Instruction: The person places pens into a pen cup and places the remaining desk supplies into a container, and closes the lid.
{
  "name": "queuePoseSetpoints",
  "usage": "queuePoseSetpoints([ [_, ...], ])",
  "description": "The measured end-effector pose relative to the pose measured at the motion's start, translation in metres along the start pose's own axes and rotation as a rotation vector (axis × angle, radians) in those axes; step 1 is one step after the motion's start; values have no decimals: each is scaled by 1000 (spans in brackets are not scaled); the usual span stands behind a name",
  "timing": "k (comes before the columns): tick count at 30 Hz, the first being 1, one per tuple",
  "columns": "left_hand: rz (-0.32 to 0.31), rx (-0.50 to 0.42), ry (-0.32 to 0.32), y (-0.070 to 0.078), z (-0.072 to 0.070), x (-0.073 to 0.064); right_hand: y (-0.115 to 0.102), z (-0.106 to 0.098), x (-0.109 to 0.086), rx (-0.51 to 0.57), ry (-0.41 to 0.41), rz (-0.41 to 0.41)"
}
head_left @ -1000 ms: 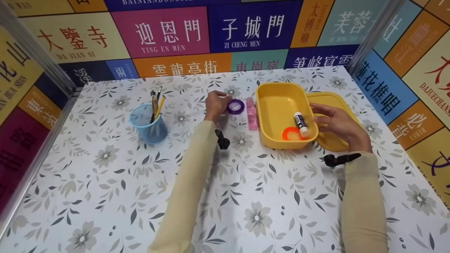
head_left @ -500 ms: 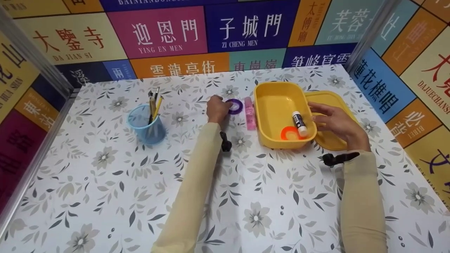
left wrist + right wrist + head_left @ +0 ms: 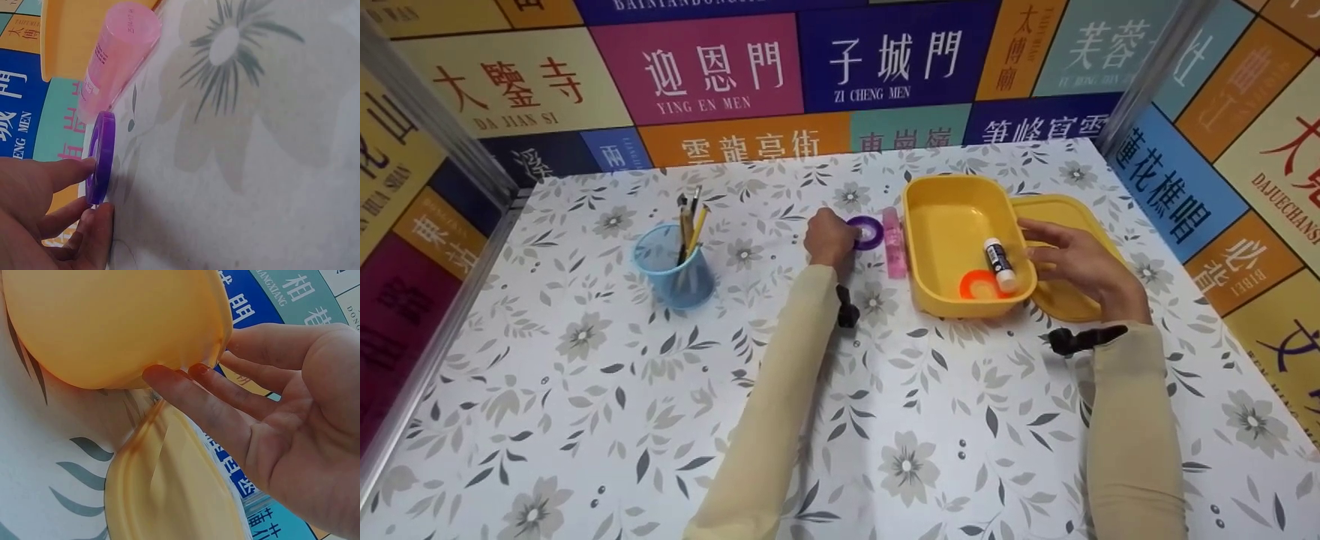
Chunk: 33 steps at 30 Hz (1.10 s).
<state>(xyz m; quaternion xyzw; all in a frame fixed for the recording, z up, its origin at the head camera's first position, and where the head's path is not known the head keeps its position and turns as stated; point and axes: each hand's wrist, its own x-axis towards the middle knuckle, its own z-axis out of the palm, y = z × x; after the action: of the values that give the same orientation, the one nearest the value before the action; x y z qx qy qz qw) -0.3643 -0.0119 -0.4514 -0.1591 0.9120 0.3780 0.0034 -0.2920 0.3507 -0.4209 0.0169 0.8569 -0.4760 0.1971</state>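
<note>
My left hand (image 3: pixel 830 238) pinches the near-left edge of a purple tape roll (image 3: pixel 866 233), thumb on one side and fingertips under it. In the left wrist view the roll (image 3: pixel 102 157) is tilted close to the tabletop. A pink cylinder (image 3: pixel 895 243) with printing lies just right of it, along the yellow box (image 3: pixel 919 225). My right hand (image 3: pixel 1080 262) touches the box's right wall with extended fingers, as the right wrist view shows too. Inside the box are a glue stick (image 3: pixel 1000 262) with a dark label and an orange ring (image 3: pixel 969 285), perhaps tape.
A yellow lid (image 3: pixel 1065 304) lies right of the box, partly under my right hand. To the left stands a blue cup (image 3: pixel 679 281) with brushes and a pencil. Walls with printed panels (image 3: pixel 697 67) enclose the back and sides of the flower-patterned table (image 3: pixel 622 420).
My left hand has shifted slightly right and nearer, closing on the purple tape roll, which has moved a little right. My right hand has stayed at the box.
</note>
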Motion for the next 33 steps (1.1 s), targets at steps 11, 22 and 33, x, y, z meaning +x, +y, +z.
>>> queuePoseSetpoints([
  [11, 50, 91, 12, 2, -5, -5, -2, 1, 0, 9, -6, 17],
  [22, 61, 91, -50, -1, -11, -8, -1, -2, -1, -7, 4, 14],
  [33, 52, -143, -164, -13, -21, -1, -1, 0, 0, 8, 2, 2],
])
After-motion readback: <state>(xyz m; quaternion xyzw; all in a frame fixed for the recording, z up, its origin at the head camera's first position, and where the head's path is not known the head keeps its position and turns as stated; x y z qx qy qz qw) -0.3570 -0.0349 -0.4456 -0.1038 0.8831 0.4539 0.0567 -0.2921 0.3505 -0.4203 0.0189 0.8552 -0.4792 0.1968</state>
